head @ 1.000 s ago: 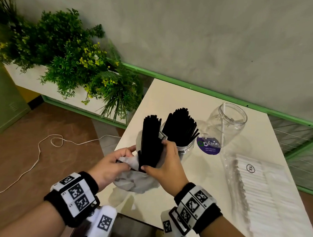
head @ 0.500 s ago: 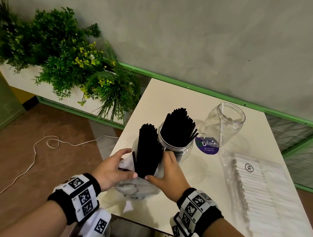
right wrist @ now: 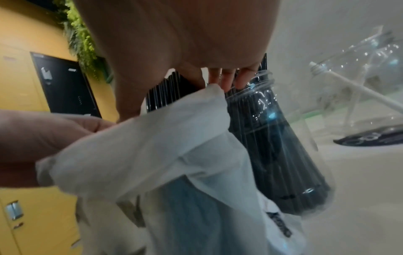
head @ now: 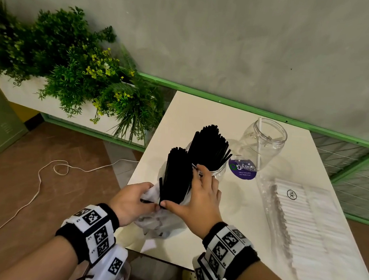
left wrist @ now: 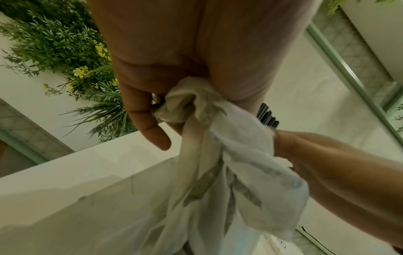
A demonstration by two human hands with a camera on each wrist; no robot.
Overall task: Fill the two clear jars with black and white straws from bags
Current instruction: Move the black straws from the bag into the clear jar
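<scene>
In the centre of the head view the right hand (head: 198, 198) clasps a bundle of black straws (head: 177, 174) while the left hand (head: 133, 198) pinches the white bag (head: 161, 222), so a snagging bag may tip the full jar (head: 212, 170) just behind.

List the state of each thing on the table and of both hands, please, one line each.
Near jar: upright, open, packed with black straws.
Far jar: upright, open, one white straw inside.
Black straw bundle: upright, partly out of white bag.
White bag: crumpled, open.
White straw bag: lying flat, full.
Left hand: grips white bag.
Right hand: holds black straw bundle.
</scene>
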